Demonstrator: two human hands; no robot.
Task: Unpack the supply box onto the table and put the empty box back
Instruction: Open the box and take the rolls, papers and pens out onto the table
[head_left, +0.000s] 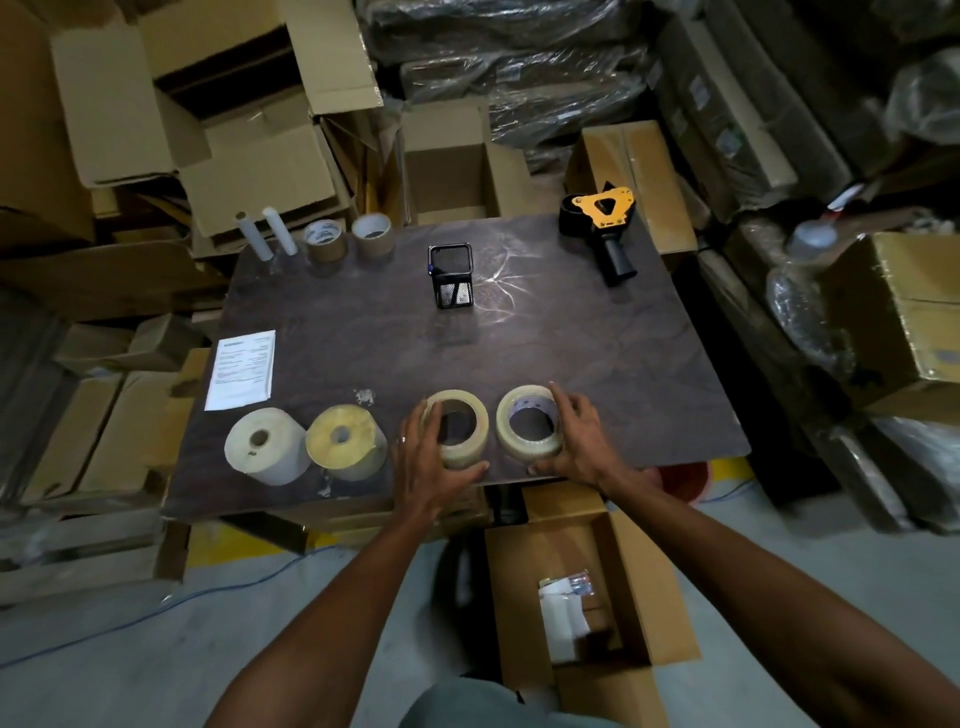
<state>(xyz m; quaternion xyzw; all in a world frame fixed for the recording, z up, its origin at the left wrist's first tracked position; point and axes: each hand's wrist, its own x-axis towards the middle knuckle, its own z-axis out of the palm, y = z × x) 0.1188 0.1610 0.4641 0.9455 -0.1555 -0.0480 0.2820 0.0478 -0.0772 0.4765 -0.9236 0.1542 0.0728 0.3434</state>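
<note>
Lying open on the floor below the dark table (571, 332), your cardboard supply box (644, 582) half hides blurred white packets. Your left hand (423, 457) cups one clear tape roll (460, 426), your right hand (579, 441) another roll (530, 423).

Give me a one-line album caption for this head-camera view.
Left hand and right hand each hold a clear tape roll on the table.

Printed sheet (240, 370): text too small for me to read. Supply box (639, 587) on floor: near end cut off by the bottom edge; contents blurred, perhaps white packets. Clear tape roll (460, 428): left side hidden behind my left hand (426, 462).
</note>
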